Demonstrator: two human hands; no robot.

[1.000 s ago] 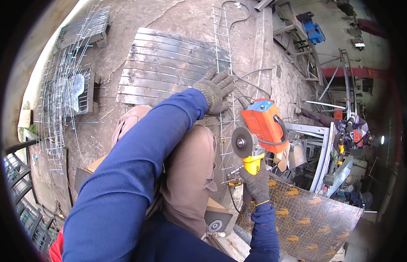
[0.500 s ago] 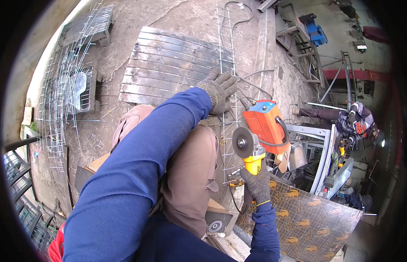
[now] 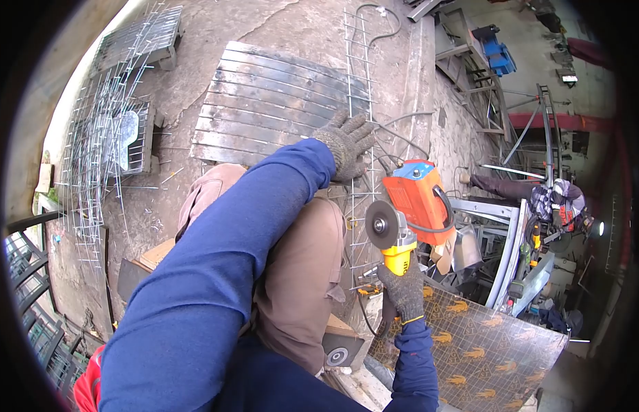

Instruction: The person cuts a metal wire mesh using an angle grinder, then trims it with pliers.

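Note:
An angle grinder (image 3: 400, 259) with a yellow body and a dark disc (image 3: 382, 224) is upright in my gloved right hand (image 3: 404, 294), its disc end away from me. My gloved left hand (image 3: 345, 145) stretches out over a narrow ladder of welded wire rods (image 3: 358, 75). Its fingers are spread, and it appears to rest on the rods. Beyond that hand lies a slatted metal panel (image 3: 264, 93) on the ground. Close to the disc stands an orange machine with a blue top (image 3: 415, 199).
Tangled wire mesh (image 3: 103, 158) covers low metal stands at left. A patterned brown sheet (image 3: 470, 343) lies at lower right. Behind it are metal frames (image 3: 508, 254) and another person (image 3: 560, 202) at work. A blue vise (image 3: 496, 55) sits at upper right. Cables (image 3: 405, 137) cross the floor.
The whole view has shifted very slightly. Both my hands and the grinder keep nearly the same place. The other person has moved a little.

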